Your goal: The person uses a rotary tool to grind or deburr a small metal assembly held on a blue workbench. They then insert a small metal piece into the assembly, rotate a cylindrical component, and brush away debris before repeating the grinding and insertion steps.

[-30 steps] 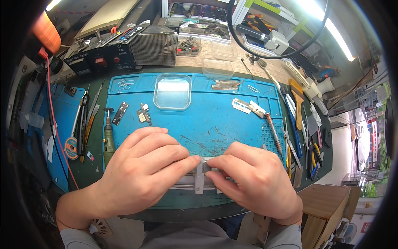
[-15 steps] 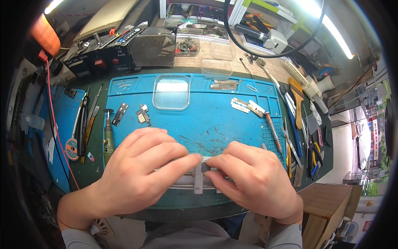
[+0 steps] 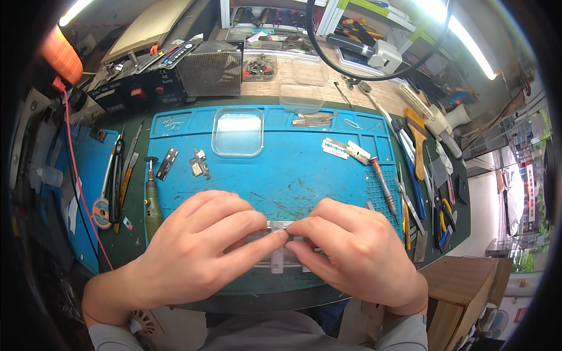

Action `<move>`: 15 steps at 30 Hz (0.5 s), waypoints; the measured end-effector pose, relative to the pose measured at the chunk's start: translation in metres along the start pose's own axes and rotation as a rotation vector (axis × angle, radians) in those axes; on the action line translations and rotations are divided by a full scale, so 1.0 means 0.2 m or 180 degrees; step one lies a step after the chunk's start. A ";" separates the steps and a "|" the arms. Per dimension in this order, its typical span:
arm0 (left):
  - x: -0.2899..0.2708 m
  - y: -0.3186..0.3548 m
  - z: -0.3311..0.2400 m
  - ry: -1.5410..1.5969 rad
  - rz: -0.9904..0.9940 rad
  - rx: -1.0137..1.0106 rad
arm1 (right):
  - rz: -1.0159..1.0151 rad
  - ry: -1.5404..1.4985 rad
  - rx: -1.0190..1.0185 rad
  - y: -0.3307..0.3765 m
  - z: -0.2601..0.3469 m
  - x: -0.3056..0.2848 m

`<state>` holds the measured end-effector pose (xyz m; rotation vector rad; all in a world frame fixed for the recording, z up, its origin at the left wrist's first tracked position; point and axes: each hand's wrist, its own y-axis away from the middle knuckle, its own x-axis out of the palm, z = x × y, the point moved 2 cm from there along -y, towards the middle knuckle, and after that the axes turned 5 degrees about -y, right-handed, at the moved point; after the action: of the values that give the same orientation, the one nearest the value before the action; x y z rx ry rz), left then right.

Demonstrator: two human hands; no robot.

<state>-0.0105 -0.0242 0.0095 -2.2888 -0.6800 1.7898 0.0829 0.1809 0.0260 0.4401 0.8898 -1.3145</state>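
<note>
Head view: both hands [image 3: 275, 251] on small grey part [image 3: 277, 257], blue mat [image 3: 281, 169].

The scene is bright and evenly lit. Two long ceiling lamps give the light: one in the upper right of the frame, one in the upper left corner, both overexposed. The blue mat [image 3: 281, 169] shows soft glare near its top. Shadows are weak. The fisheye bends straight edges, and the corners are black. The centre is sharp.

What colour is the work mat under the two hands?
The work mat is blue with darker scuff marks, shown in the head view.
</note>
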 end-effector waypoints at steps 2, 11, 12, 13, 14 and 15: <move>-0.01 -0.01 0.00 -0.0031 -0.0047 0.0088 | -0.0001 0.0007 -0.0015 0.00 0.00 0.00; 0.00 0.00 0.03 0.0026 -0.0455 0.0107 | 0.0038 0.0061 -0.0037 0.00 0.00 0.00; 0.00 0.00 0.03 0.0029 -0.0438 0.0112 | 0.0029 0.0056 -0.0050 0.00 0.00 0.00; 0.00 0.00 0.02 0.0012 -0.0419 0.0086 | 0.0027 0.0067 -0.0059 0.00 0.00 0.00; 0.00 0.00 0.02 0.0000 -0.0401 0.0062 | 0.0026 0.0080 -0.0064 0.00 0.00 0.00; 0.00 -0.01 0.03 -0.0012 -0.0383 0.0037 | 0.0026 0.0092 -0.0070 0.00 0.00 0.00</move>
<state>-0.0156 -0.0239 0.0083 -2.1877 -0.7878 1.7397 0.0835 0.1814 0.0253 0.4462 0.9248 -1.2927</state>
